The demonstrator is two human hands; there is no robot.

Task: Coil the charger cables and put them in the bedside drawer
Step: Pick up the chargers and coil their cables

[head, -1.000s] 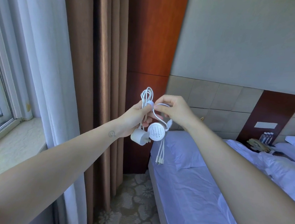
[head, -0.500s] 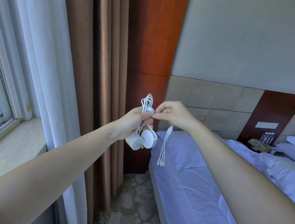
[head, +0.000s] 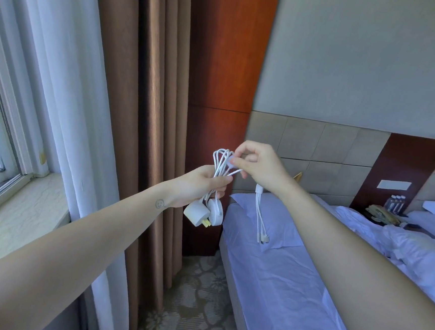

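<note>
Fingers (head: 220, 181) of the left hand (head: 198, 187) clamp the looped cable bundle (head: 220, 165); the right hand (head: 258, 165) pinches its loose strand just beside. Light, limp, springy: grip mid-coil, where plug (head: 196, 213) and connectors (head: 262, 237) dangle below.

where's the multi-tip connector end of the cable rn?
Head view, centre: the connector end dangles free below the right hand, over the pillow, right of the plug hanging under the left hand.
</note>
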